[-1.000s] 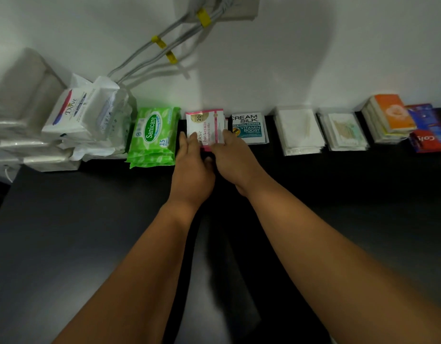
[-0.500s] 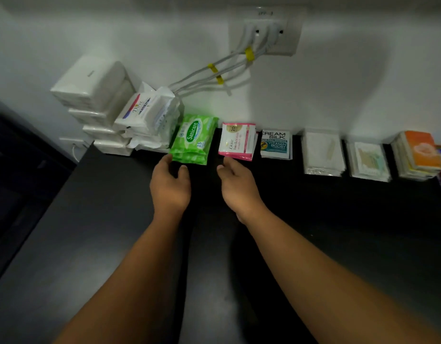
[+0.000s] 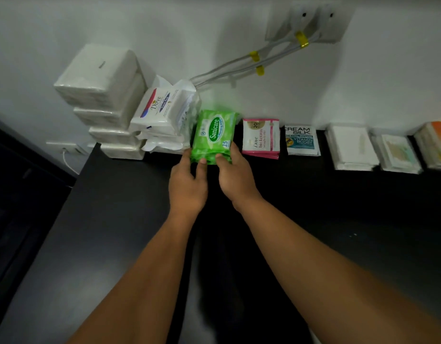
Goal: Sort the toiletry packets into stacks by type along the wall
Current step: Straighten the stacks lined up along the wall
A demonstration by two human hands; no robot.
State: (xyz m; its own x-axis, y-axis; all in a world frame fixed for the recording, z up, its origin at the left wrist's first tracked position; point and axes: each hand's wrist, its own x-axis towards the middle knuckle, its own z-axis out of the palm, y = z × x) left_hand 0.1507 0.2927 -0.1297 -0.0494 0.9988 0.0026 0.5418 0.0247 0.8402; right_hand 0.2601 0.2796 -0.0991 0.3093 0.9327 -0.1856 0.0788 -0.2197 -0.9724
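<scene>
In the head view, the left hand (image 3: 187, 182) and right hand (image 3: 235, 177) each clasp a near corner of the green wipes stack (image 3: 213, 135), thumbs on its front edge. The stack sits at the table's (image 3: 115, 219) far edge against the wall (image 3: 239, 100), between the white Dove packs (image 3: 160, 110) and the pink sachets (image 3: 261, 137).

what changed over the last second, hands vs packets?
Both hands let go of the pink-and-white Dove sachet stack, drew back, then shifted left. Now the left hand and right hand hold the green Sanicare wipes packs at their near edge. The Cream Silk sachet stack and the rest of the row look unmoved.
</scene>
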